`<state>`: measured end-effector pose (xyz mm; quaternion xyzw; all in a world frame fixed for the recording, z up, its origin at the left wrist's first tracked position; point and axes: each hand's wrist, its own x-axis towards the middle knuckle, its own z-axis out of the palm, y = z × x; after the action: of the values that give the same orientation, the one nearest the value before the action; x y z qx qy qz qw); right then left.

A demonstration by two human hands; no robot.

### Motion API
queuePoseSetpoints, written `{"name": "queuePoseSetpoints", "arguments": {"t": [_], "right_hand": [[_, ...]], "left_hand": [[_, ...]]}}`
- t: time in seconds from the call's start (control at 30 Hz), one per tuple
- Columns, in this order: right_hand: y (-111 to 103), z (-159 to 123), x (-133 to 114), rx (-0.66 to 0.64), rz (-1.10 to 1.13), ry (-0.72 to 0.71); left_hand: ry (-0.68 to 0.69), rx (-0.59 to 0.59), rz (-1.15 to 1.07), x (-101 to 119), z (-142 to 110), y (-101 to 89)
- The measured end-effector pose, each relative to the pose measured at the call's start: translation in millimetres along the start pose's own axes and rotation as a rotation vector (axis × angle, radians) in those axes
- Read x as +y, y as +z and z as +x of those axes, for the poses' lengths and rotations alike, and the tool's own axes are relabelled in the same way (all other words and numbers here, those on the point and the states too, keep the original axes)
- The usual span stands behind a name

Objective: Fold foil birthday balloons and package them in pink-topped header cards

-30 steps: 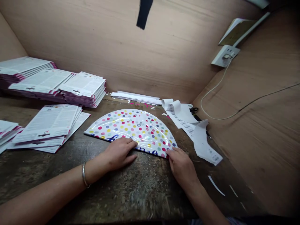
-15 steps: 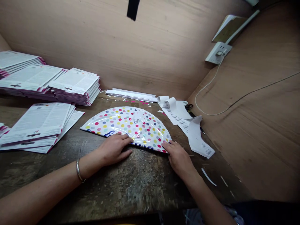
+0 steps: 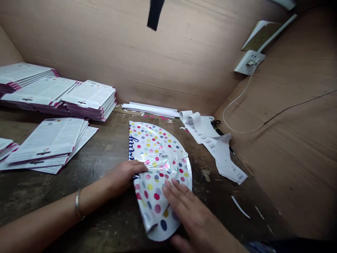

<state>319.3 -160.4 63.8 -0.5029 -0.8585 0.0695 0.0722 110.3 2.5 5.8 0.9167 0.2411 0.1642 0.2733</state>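
The dotted half-round sheet point(image 3: 168, 165) has been turned since the earlier frames: its straight edge, once along the near side, now lies to the left and its near corner is curled. That edge is pinched between thumb and fingers of the left hand point(image 3: 129, 174), the forearm reaching in from the left. Beyond those fingers, printed cards point(image 3: 48, 138) are fanned. The sheet's near part is covered by the spread fingers of the right hand point(image 3: 188, 211), laid palm down.
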Motion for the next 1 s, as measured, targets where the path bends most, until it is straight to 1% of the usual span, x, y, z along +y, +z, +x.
{"name": "queuePoseSetpoints", "arguments": {"t": [0.1, 0.2, 0.3, 0.4, 0.57, 0.63, 0.7, 0.83, 0.93, 1.0], "right_hand": [[0, -3, 26, -0.082, 0.025, 0.107], [15, -2, 46, -0.083, 0.069, 0.121], [31, -3, 54, -0.013, 0.104, 0.129], [39, -3, 53, 0.110, 0.130, 0.102], [44, 10, 51, 0.153, 0.258, 0.008], [47, 16, 53, 0.202, 0.323, 0.016], [48, 19, 54, 0.239, 0.417, 0.077], [46, 27, 55, 0.266, 0.597, 0.307], [44, 38, 56, 0.269, 0.625, 0.425], [42, 47, 56, 0.246, 0.588, 0.511]], "left_hand": [[-0.038, 0.007, -0.126, -7, -30, -10.8], [-0.059, -0.006, -0.153, -8, -60, -16.6], [-0.072, 0.031, -0.148, -8, -84, -15.4], [-0.068, 0.029, -0.135, -9, -96, -14.3], [-0.020, -0.094, -0.132, -10, -96, -24.7], [-0.026, -0.096, -0.108, -12, -94, -29.8], [-0.077, -0.032, -0.053, -16, -92, -32.7], [-0.184, 0.107, -0.004, -24, -85, -32.4], [-0.345, 0.219, -0.023, -21, -80, -31.0], [-0.464, 0.251, -0.022, -17, -77, -30.6]]}}
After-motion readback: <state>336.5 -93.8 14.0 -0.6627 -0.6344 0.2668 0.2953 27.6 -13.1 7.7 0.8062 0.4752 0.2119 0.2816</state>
